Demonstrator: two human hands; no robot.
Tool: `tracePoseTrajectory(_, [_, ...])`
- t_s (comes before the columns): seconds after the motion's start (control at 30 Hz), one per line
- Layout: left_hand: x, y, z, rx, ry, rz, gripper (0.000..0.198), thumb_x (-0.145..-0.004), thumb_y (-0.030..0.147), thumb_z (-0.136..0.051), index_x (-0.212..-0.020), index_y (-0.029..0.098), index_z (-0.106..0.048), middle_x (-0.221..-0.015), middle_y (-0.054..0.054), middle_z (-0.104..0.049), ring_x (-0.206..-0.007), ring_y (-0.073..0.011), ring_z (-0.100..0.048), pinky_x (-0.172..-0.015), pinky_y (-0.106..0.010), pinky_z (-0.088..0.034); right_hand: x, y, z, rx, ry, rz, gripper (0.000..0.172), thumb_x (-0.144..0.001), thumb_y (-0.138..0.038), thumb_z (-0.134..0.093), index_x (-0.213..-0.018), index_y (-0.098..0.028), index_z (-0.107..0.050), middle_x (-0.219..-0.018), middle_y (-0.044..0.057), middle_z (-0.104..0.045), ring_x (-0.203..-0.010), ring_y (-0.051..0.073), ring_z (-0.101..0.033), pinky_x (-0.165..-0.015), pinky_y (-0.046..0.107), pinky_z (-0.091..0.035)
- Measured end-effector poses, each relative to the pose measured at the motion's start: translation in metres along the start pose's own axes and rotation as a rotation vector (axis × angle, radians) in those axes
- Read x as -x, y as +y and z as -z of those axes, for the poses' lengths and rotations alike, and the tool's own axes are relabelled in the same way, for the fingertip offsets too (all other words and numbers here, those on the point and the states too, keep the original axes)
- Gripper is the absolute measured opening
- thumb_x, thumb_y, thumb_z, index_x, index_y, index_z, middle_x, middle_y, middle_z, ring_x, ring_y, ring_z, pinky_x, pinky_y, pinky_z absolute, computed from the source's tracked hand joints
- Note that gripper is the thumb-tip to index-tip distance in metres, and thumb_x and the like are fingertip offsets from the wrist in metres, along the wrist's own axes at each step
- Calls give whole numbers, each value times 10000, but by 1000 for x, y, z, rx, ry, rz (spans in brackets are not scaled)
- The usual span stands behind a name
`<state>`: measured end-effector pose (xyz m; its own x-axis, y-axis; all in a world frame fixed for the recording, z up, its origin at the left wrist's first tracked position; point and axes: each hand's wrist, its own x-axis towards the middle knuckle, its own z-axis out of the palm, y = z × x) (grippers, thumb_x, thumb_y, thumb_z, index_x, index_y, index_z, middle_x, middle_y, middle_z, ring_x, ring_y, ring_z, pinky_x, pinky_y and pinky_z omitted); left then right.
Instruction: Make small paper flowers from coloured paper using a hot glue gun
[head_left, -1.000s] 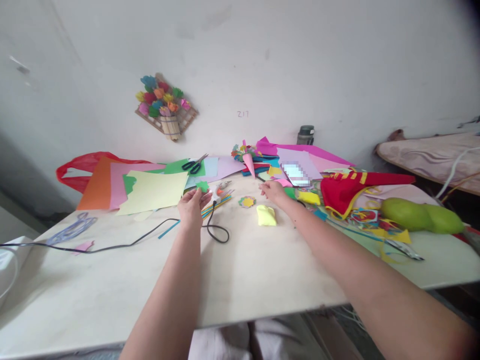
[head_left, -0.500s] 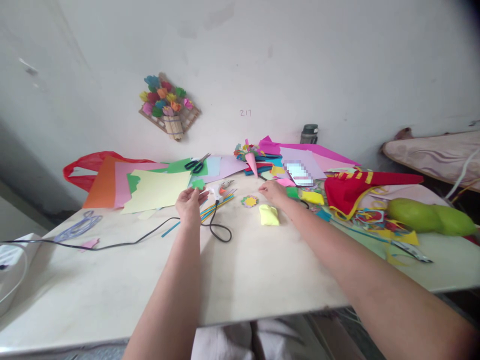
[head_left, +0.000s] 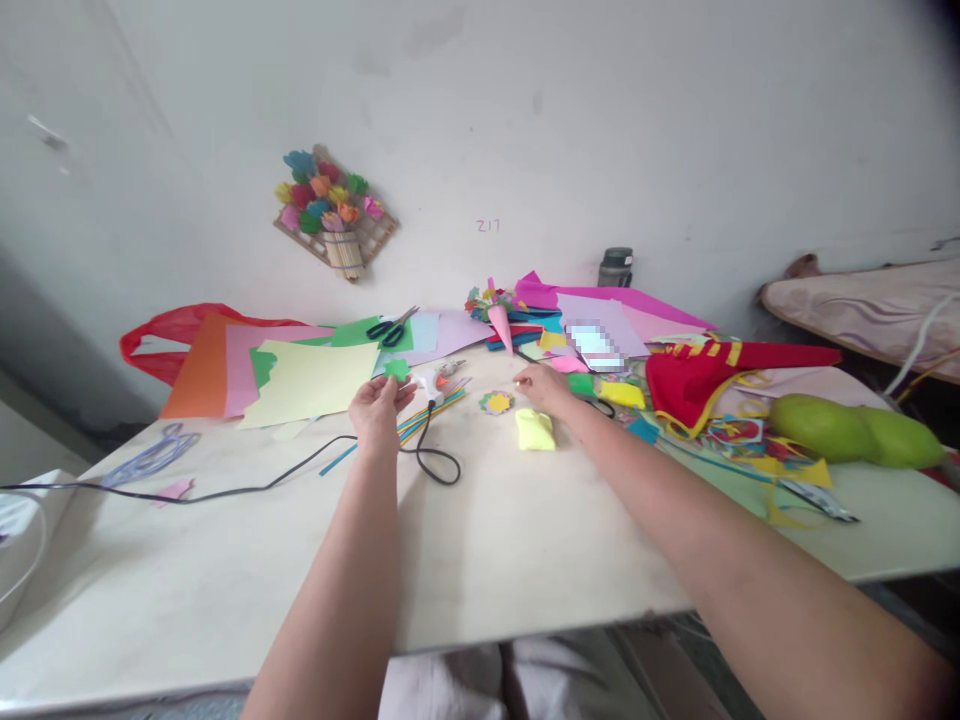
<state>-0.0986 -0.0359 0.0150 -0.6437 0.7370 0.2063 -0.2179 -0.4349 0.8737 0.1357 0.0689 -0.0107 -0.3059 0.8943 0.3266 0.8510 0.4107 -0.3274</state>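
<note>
My left hand (head_left: 376, 408) pinches a green paper flower (head_left: 397, 370) between thumb and fingertips. Just right of it lies a white glue gun (head_left: 430, 388) with a black cord. My right hand (head_left: 546, 388) has its fingertips pressed together on a tiny pale bit, too small to name. In front of that hand sits a yellow soft packet (head_left: 535, 430). Between my hands, a layered paper flower (head_left: 496, 403) with a yellow centre lies flat on the table (head_left: 465, 550). Several coloured paper strips (head_left: 435, 413) lie beneath and beside the glue gun.
Coloured paper sheets (head_left: 311, 385) and scissors (head_left: 391, 327) lie at the back left. A pink paper cone with flowers (head_left: 500, 328) is at the back middle. On the right are a phone (head_left: 596, 346), red cloth (head_left: 697, 385), a green gourd-shaped object (head_left: 855, 432) and a cutter (head_left: 817, 500).
The whole view has shifted slightly. Both hands stay in nearly the same places, and the pale bit at my right fingertips shows more clearly now.
</note>
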Motion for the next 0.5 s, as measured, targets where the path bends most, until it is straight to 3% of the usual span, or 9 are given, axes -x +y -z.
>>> tracePoseTrajectory(0.17, [1,-1,0,-15,-27,18,193,-641,206,-647,-720,123,-492,-631,-60,-642,-612,-184,-650,-630,-310,-521,0,0,2,-5,4,-6,225,-765,-314,-505,-858,-227,-690,-939,45,-659,-861,190,-574,-665,256,-405])
tracePoseTrajectory(0.5, [1,-6,1,3,-128,64,198,-625,186,-646,-710,128,-477,-676,-77,-656,-636,-179,-653,-649,-294,-509,-3,2,0,-104,-5,-85,184,-712,-225,-567,-859,-225,-678,-931,27,-664,-840,170,-584,-682,247,-413])
